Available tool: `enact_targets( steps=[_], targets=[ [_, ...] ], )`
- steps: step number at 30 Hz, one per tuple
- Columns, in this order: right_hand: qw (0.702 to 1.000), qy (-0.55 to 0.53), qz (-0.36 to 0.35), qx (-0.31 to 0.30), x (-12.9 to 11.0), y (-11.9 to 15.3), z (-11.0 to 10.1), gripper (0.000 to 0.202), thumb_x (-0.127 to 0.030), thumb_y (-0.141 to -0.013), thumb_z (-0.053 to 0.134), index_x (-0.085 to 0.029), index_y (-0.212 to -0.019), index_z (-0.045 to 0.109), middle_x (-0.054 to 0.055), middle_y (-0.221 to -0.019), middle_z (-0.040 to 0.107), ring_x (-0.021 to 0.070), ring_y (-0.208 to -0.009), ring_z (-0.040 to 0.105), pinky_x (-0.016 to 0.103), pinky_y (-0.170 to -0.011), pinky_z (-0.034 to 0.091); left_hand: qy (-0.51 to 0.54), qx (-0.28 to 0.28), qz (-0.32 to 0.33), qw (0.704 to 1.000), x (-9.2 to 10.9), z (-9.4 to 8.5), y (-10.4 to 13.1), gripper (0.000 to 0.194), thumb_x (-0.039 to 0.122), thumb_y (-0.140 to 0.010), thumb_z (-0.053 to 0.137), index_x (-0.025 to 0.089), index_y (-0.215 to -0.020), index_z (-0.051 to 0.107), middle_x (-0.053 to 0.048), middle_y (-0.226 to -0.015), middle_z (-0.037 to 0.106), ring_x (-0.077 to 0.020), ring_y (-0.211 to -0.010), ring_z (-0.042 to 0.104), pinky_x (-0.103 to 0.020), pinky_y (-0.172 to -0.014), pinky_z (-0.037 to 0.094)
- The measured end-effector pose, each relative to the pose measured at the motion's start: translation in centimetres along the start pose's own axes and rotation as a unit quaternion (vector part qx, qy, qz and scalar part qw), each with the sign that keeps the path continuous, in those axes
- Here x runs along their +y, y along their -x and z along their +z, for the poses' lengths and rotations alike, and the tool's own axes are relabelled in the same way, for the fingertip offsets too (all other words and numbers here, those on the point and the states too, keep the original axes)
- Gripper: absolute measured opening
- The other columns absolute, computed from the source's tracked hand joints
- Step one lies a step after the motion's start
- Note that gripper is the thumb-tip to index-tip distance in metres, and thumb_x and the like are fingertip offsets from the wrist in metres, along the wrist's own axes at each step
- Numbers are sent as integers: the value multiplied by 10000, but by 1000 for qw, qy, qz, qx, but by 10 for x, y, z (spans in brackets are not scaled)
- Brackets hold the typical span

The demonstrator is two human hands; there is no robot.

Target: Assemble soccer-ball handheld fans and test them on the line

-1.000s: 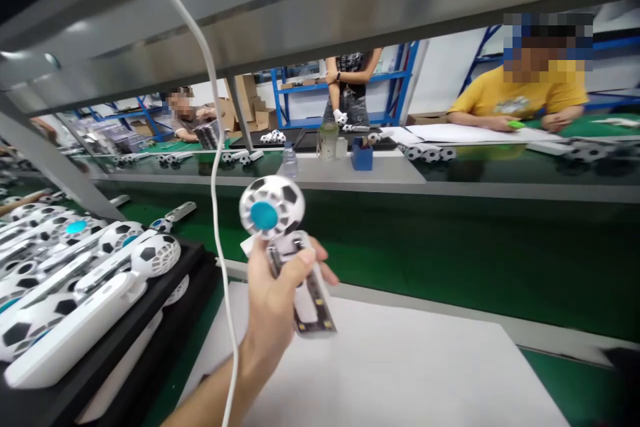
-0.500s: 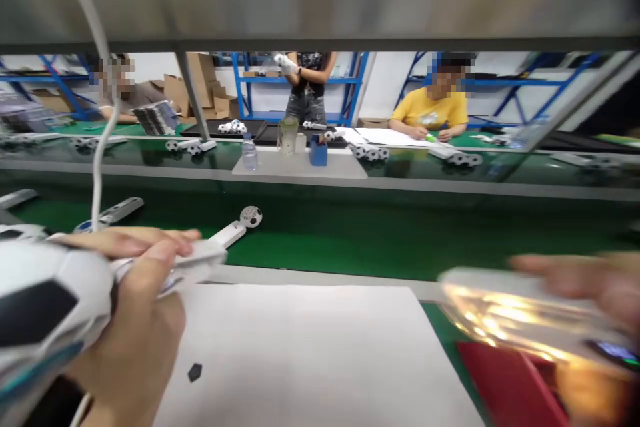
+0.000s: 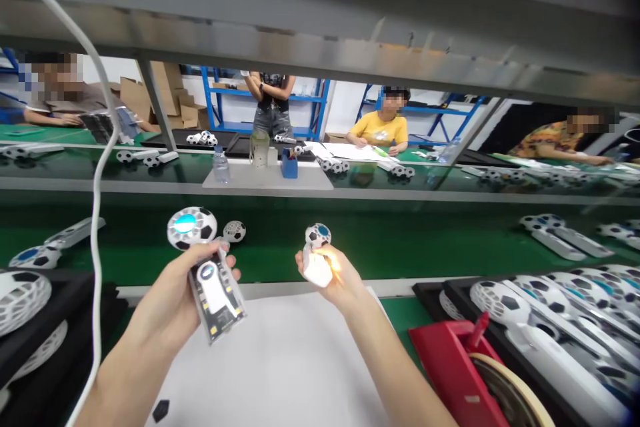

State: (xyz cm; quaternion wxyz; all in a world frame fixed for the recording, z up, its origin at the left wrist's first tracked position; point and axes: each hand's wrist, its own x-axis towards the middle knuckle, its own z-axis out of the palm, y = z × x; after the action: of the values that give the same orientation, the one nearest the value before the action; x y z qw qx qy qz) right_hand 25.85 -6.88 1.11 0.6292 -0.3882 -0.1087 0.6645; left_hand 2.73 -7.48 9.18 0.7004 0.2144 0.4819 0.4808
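Observation:
My left hand (image 3: pixel 173 293) is closed around a handheld fan (image 3: pixel 192 228) with a soccer-ball head and blue centre. Its clear-cased handle faces me, showing a dark panel with small yellow squares. In my right hand (image 3: pixel 343 277) is a second soccer-ball fan (image 3: pixel 319 235), gripped by its handle, whose end glows bright white and orange. Both fans are held above the far end of a white sheet (image 3: pixel 265 353), heads pointing away. A small black pentagon piece (image 3: pixel 161 410) lies on the sheet at lower left.
A white cable (image 3: pixel 97 213) hangs at left. On the right are a red tape dispenser (image 3: pixel 445 353) and a black tray (image 3: pixel 430 293) of soccer-ball fans. More fans lie along the green belt (image 3: pixel 430 240). Several people sit or stand beyond it, and a metal beam (image 3: pixel 300 33) crosses overhead.
The left fan has gone from the lower-left edge toward the middle, its head now pointing away. My right hand has brought the lit fan inward from the far right. The view has shifted right.

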Motion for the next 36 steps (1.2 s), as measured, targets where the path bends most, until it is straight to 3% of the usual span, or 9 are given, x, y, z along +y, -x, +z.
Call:
enact_targets(
  steps=[5, 9, 14, 18, 23, 28, 36],
  targets=[
    [996, 54, -64, -33, -8, 21, 10, 307, -120, -715, 666, -146, -1017, 619, 80, -924, 705, 233, -750, 708, 321, -558, 570, -1, -17, -33, 999, -6, -1, -2, 179, 106, -811, 626, 101, -990, 641, -116, -897, 688, -195, -675, 668, -298, -536, 590],
    [988, 100, -103, -64, -15, 39, 17, 513, -146, -686, 672, -216, -1184, 566, 51, -831, 707, 218, -576, 662, 296, -470, 492, 0, -9, -33, 999, -10, 3, 1, 270, 145, -850, 638, 104, -1117, 634, -150, -1006, 713, -203, -709, 696, -309, -586, 614],
    [970, 147, -149, -122, -22, 58, 25, 523, -186, -743, 660, -232, -1240, 504, 43, -811, 694, 195, -583, 643, 292, -533, 489, -2, 2, -49, 999, -10, 9, 6, 317, 163, -872, 623, 84, -1180, 632, -176, -1125, 711, -216, -749, 725, -319, -640, 633],
    [960, 170, -179, -135, -25, 72, 32, 538, -188, -762, 633, -237, -1275, 478, 43, -844, 685, 187, -617, 650, 285, -566, 501, -19, 1, -59, 998, -14, 10, 8, 284, 165, -864, 633, 86, -1135, 655, -163, -1093, 722, -212, -739, 726, -303, -627, 627],
    [958, 176, -180, -134, -29, 83, 35, 564, -195, -760, 631, -269, -1290, 454, 31, -857, 656, 189, -610, 634, 263, -483, 482, -30, -23, -81, 996, -20, 10, 6, 280, 188, -845, 661, 98, -1110, 642, -148, -1036, 723, -193, -667, 695, -287, -526, 586],
    [952, 178, -187, -164, -32, 85, 32, 596, -200, -736, 658, -259, -1293, 453, 60, -921, 675, 198, -643, 646, 268, -481, 502, -29, -13, -85, 996, -21, 14, 8, 287, 173, -859, 645, 91, -1134, 633, -150, -1020, 726, -220, -749, 721, -292, -593, 610],
    [955, 169, -206, -133, -31, 84, 34, 552, -178, -748, 649, -261, -1267, 480, 31, -868, 663, 176, -590, 632, 236, -426, 475, -39, -21, -95, 995, -22, 12, 6, 262, 188, -866, 638, 75, -1099, 680, -152, -991, 729, -225, -721, 728, -278, -573, 609]
  ],
)
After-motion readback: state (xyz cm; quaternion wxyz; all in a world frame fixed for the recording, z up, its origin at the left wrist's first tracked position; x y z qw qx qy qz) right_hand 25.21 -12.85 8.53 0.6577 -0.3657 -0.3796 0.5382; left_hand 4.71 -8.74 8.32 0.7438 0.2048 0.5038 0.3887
